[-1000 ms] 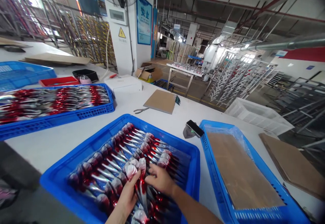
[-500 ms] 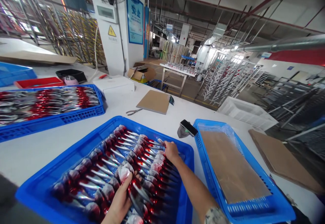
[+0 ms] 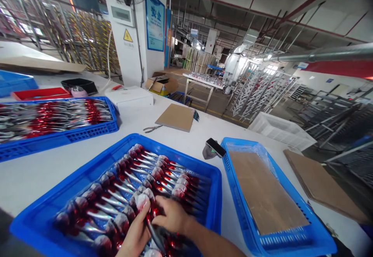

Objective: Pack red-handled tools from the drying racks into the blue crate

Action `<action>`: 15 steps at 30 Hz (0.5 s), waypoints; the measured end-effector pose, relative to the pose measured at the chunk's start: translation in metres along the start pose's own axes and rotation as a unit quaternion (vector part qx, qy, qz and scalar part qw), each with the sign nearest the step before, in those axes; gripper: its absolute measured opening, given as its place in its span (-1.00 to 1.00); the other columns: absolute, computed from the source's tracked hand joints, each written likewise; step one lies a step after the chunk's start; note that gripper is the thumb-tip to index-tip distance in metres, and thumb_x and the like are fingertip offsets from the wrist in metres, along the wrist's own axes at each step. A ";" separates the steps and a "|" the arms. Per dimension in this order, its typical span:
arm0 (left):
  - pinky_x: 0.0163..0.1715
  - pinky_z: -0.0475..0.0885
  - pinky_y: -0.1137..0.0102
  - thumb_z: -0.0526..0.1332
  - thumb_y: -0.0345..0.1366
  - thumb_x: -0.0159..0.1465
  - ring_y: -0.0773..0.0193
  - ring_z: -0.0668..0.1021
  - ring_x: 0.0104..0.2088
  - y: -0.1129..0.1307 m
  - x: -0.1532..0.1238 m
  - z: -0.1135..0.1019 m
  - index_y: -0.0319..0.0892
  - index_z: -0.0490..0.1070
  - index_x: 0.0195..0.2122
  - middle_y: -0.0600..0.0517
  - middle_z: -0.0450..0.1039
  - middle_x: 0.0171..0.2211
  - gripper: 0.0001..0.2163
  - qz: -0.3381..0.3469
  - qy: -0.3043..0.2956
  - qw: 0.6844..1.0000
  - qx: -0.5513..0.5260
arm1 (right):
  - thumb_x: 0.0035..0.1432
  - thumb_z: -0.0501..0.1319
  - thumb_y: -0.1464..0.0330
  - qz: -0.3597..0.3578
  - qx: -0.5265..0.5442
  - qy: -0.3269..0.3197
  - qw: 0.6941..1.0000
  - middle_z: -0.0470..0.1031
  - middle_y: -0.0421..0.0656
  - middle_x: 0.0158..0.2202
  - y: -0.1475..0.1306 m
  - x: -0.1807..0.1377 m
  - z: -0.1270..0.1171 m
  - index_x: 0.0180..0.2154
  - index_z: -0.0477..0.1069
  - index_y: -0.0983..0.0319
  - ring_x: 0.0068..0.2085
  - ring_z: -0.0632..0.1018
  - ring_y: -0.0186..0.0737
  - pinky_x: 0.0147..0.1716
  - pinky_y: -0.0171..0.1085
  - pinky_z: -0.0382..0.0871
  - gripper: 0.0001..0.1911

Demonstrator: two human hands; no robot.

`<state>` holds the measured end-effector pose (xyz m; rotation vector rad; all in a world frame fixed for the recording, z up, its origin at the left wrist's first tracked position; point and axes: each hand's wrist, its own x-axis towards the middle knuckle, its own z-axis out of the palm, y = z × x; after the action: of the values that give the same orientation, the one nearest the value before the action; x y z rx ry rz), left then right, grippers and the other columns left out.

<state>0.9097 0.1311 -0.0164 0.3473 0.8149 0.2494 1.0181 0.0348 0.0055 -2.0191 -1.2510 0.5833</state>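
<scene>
A blue tray (image 3: 43, 218) holds rows of shiny silver-and-red slim pieces (image 3: 125, 185) with rounded, whitish wrapped-looking ends; their exact kind I cannot tell. My left hand (image 3: 136, 230), low over the tray's middle, is closed around at least one such piece (image 3: 154, 235), thumb along its whitish end. Beside it, my right hand (image 3: 173, 215) has its fingers bent in against the held bundle. What lies inside the right fingers is mostly hidden, and so is how many pieces the left hand holds.
On the left stands another blue crate (image 3: 87, 132) of similar pieces. To the right, a blue basket (image 3: 303, 245) carries a brown cardboard sheet (image 3: 262, 187). Pliers (image 3: 152, 129), a cardboard piece (image 3: 175, 117), a phone (image 3: 215, 146) and a white box (image 3: 129, 97) lie on the white table.
My right hand has moved from a piece at the tray's upper right down and left to my left hand. That piece no longer shows at its former spot.
</scene>
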 end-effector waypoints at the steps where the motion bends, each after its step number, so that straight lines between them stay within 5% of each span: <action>1: -0.24 0.57 0.30 0.24 -0.38 0.25 0.02 0.59 -0.21 0.000 -0.001 0.000 -0.29 0.44 -0.03 -0.15 0.54 -0.24 -0.74 -0.004 -0.001 1.000 -0.003 | 0.05 0.27 0.37 -0.012 0.026 0.014 0.999 0.50 -0.16 -0.06 -0.006 -0.006 0.011 0.04 0.36 0.13 -0.08 0.51 -0.07 -0.07 -0.27 0.37 -0.53; 6: -0.19 0.56 0.27 0.26 -0.38 0.24 0.05 0.58 -0.18 -0.003 -0.002 -0.001 -0.28 0.39 0.02 -0.15 0.52 -0.20 -0.68 -0.002 -0.031 0.999 0.011 | 0.02 0.16 0.51 -0.005 -0.014 0.055 0.998 0.50 -0.08 -0.05 0.000 -0.013 0.018 0.15 0.28 0.20 -0.04 0.49 -0.05 0.01 -0.22 0.34 -0.39; 9: -0.16 0.54 0.24 0.26 -0.34 0.25 0.09 0.57 -0.18 -0.003 0.000 -0.003 -0.19 0.35 0.08 -0.12 0.50 -0.15 -0.64 0.010 -0.042 0.999 0.023 | 0.02 0.11 0.57 -0.018 -0.143 0.062 0.988 0.49 -0.11 -0.03 0.020 0.002 -0.017 0.11 0.32 0.22 -0.01 0.46 -0.11 0.04 -0.26 0.30 -0.43; 15: -0.18 0.55 0.21 0.22 -0.35 0.28 0.19 0.57 -0.29 0.001 0.004 -0.005 -0.23 0.37 0.07 -0.10 0.48 -0.21 -0.67 0.018 -0.027 0.999 0.016 | 0.18 -0.11 0.65 0.122 -0.287 0.088 0.946 0.41 0.00 0.09 0.091 0.033 -0.081 0.15 0.30 0.30 0.11 0.37 -0.09 0.13 -0.11 0.20 -0.45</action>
<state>0.9087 0.1345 -0.0215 0.3972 0.7612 0.2604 1.1415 0.0107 -0.0090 -2.6693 -1.1556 0.1384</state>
